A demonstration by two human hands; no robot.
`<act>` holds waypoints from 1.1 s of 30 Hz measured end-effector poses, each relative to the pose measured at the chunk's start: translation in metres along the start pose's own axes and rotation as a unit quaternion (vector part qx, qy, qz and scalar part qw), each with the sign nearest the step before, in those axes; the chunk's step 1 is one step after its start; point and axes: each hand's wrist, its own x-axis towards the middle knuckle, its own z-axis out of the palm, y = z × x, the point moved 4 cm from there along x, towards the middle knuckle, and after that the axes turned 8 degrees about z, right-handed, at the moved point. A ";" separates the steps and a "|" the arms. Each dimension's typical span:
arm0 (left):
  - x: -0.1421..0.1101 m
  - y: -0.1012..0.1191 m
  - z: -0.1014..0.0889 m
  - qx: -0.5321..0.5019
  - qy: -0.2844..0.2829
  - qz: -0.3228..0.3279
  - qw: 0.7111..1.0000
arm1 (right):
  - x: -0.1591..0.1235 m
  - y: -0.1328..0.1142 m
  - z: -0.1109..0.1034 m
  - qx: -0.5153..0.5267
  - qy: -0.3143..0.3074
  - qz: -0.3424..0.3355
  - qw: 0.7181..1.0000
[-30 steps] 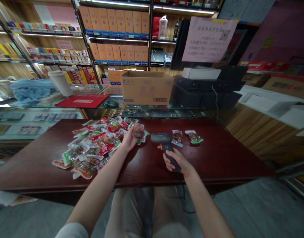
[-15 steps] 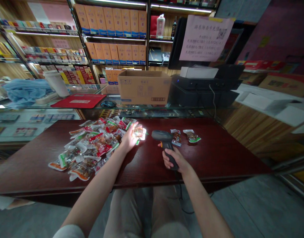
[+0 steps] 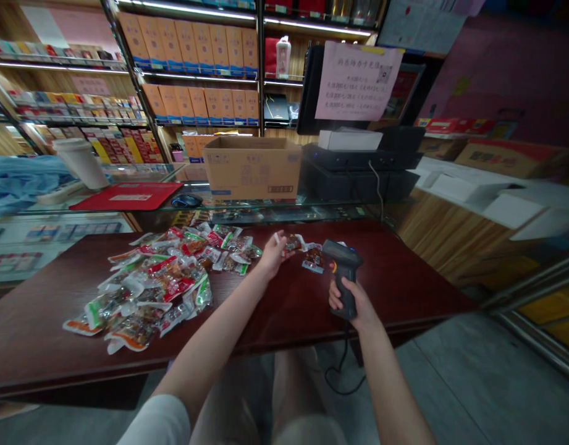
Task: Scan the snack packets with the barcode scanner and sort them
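The person's right hand [image 3: 349, 303] is wrapped around the grip of a black handheld barcode scanner [image 3: 344, 272], holding it upright with its head tipped toward the far side. Its cable [image 3: 341, 371] drops past the near edge of the dark red wooden counter [image 3: 288, 309] and hangs in a loop below. The left hand [image 3: 273, 257] is apart from the right, its fingertips [image 3: 283, 246] reaching to a small sealed snack packet [image 3: 292, 243] near the middle of the counter. The frame does not show whether they are gripping it or only touching it.

Just beside the scanner's head, a second sealed packet [image 3: 313, 259] lies flat toward the far edge. A large, loose heap of similar sealed packets [image 3: 149, 281] covers much of the counter's left half, its right end near the left hand.

Beyond the far edge stands a glass display case [image 3: 265, 210] holding a cardboard box [image 3: 251, 168], a computer mouse [image 3: 186, 201], a red mat [image 3: 126, 196], and a black printer-like machine [image 3: 361, 167].
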 end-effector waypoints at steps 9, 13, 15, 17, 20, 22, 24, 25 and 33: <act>0.011 -0.053 0.069 0.315 -0.147 0.097 0.933 | -0.005 0.003 -0.015 0.024 0.040 -0.033 0.998; -0.009 -0.041 0.073 0.607 -0.186 0.206 0.745 | -0.007 0.001 -0.011 0.017 0.045 -0.027 0.998; -0.019 -0.025 0.062 0.676 -0.188 0.217 0.679 | -0.008 0.000 -0.009 0.011 0.045 -0.024 0.999; -0.027 0.001 0.041 0.729 -0.158 0.222 0.628 | -0.009 0.000 -0.008 0.009 0.046 -0.024 0.999; -0.033 0.050 -0.006 0.800 -0.047 0.206 0.562 | -0.009 0.002 -0.007 0.005 0.047 -0.024 0.999; -0.034 0.076 -0.042 0.832 0.021 0.148 0.535 | -0.008 0.004 -0.005 -0.004 0.046 -0.023 0.999; -0.031 0.087 -0.071 0.843 -0.004 0.071 0.533 | -0.007 0.006 -0.004 -0.018 0.043 -0.019 0.999; -0.029 0.088 -0.081 0.845 -0.036 0.053 0.532 | -0.007 0.007 -0.003 -0.027 0.042 -0.015 0.999; -0.010 0.076 -0.102 0.679 -0.049 0.167 0.713 | -0.002 0.005 0.014 -0.087 0.040 0.017 0.995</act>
